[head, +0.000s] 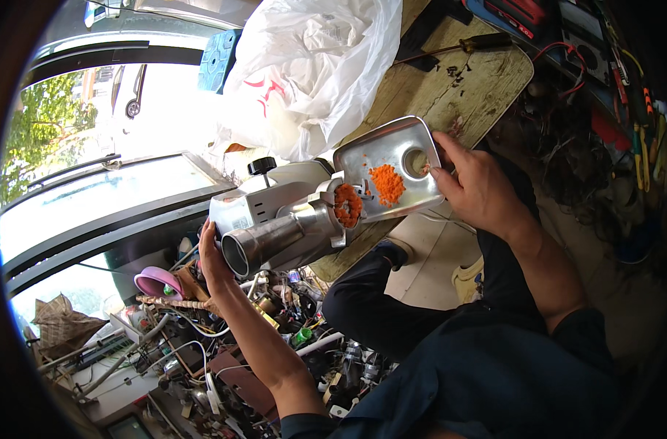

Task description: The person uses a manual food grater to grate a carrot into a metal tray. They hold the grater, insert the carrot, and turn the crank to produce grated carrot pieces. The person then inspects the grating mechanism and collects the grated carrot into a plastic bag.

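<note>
An electric meat grinder [289, 189] with a silver housing lies tilted on its side before me. My left hand [215, 260] holds the end of its housing, next to the open mouth of the metal feed tube [236, 255]. Orange bits like chopped carrot [348, 206] fill the front of the grinding head, around a metal part. My right hand [470, 184] pinches the rim of a metal hopper tray [383, 131], thumb near its round hole. A small heap of the orange bits [387, 185] lies in the tray, whose near edge overlaps the grinding head.
A white plastic bag [317, 71] stands behind the grinder on the worn wooden board [470, 77]. A screwdriver [481, 44] lies there near dark crumbs. Cluttered parts and cables [289, 307] fill the lower left. At right are a multimeter [586, 44] and hand tools.
</note>
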Demonstrator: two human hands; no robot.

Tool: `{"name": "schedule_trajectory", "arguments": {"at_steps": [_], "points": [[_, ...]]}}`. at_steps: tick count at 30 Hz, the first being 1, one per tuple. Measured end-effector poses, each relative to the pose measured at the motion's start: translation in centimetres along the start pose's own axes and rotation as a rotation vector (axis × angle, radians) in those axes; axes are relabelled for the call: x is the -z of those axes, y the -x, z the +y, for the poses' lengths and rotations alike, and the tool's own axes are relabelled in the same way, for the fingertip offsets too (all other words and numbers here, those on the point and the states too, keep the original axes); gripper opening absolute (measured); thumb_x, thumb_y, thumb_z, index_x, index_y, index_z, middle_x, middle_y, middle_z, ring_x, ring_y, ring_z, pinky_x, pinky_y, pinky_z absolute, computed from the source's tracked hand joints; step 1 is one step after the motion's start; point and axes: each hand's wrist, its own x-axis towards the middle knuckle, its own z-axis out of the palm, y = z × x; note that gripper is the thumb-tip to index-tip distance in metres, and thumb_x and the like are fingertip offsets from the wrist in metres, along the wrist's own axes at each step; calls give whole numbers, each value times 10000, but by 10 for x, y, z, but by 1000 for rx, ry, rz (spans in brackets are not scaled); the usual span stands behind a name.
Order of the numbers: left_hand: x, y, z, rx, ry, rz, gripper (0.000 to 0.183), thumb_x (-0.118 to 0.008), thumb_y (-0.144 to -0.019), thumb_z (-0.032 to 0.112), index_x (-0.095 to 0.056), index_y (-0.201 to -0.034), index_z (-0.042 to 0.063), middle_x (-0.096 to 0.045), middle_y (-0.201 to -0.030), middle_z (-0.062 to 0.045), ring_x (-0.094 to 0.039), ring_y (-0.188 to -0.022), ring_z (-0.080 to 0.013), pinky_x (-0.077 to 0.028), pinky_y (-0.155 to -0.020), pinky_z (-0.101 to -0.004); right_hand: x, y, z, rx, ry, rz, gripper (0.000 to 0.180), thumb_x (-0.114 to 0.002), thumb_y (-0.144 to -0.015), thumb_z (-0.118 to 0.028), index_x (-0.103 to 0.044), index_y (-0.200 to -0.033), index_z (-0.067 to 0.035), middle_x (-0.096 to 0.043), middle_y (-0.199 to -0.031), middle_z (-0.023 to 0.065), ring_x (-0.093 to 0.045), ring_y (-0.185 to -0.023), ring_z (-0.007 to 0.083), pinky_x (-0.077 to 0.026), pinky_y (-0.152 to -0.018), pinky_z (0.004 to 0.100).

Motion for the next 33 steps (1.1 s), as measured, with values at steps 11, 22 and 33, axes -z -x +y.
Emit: {"name": "schedule_trajectory", "arguments": {"at_steps": [11, 22, 33], "points": [[-7, 2, 5, 23, -9, -46, 442, -663, -1002, 310, -644, -1363, 58, -729, -1198, -133, -733, -1032, -304, -614, -905, -470, 0, -2, 3, 28, 8, 0, 452, -661, -972, -94, -541, -1391, 26, -727, -978, 265, -735, -867, 427, -568, -745, 444], [-12, 7, 6, 9, -38, -18, 502, -617, -999, 255, -600, -1410, -33, -694, -1291, -157, -698, -1145, -269, -563, -996, -395, 5, -3, -5, 25, -42, -16, 354, -649, -1001, -149, -547, -1264, 66, -688, -872, 313, -707, -846, 483, -548, -706, 512], [-7, 7, 1, -41, -74, -51, 513, -597, -1037, 356, -608, -1428, 23, -700, -1304, -122, -700, -1146, -268, -573, -999, -407, 1, 2, 3, 42, -20, 123, 399, -655, -1031, -207, -577, -1302, 76, -713, -922, 272, -733, -844, 420, -568, -720, 459]]}}
